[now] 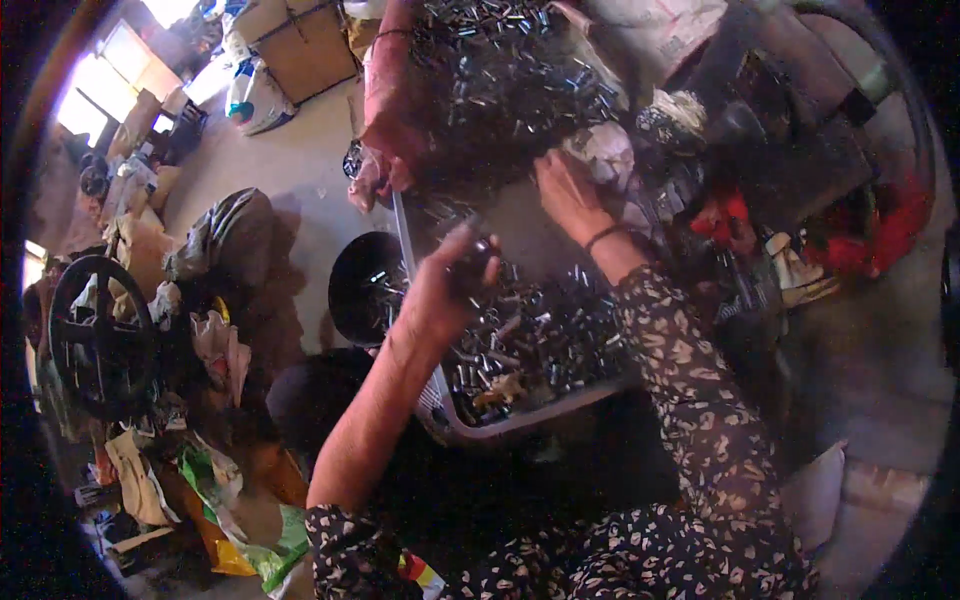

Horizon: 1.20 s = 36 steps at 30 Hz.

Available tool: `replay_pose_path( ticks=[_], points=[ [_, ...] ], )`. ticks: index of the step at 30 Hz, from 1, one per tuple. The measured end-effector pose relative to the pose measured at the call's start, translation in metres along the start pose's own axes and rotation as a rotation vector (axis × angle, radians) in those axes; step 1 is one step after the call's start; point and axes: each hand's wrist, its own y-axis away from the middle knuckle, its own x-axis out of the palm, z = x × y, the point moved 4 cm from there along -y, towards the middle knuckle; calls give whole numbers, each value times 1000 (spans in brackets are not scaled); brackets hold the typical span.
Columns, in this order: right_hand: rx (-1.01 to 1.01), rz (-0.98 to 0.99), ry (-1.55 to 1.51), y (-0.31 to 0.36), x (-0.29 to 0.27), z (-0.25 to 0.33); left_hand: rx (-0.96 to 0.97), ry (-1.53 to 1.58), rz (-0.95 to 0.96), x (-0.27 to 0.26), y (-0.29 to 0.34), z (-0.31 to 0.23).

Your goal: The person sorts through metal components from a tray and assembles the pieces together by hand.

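The tray [530,422] has a smooth, plastic-looking rim; the small parts [555,345] in it are glossy metal. Left of the tray, the black bowl [352,287] looks smooth, the floor [310,160] matt; right of it, the patterned sleeve [700,400] is matt cloth

My 1 view came from the left of 2 wide fisheye cameras worn side by side on my head. It looked down and forward, upright and unmirrored, so my sleeves [700,400] showed toward the lower edge. My left hand [440,285] and right hand [572,195] sat near the middle, close to the lens, with the tray [540,418] below. The field spread wide enough to take in the wheel [100,330] at left and a bright opening [125,55], far off at upper left. Straight edges bent toward the rim.
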Motion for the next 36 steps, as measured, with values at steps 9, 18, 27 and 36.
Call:
replay_pose_path(
  ticks=[9,18,27,36],
  points=[
    [-155,-88,115,-9,41,9,-32,-18,135,3,6,9],
    [-162,-132,-22,15,17,17,3,-19,209,-7,7,12],
    [227,-44,-803,82,-59,-3,77,-196,29,-18,-4,-10],
    [500,-73,-1518,105,-65,-46,510,-1380,-168,10,-86,6]
  ],
)
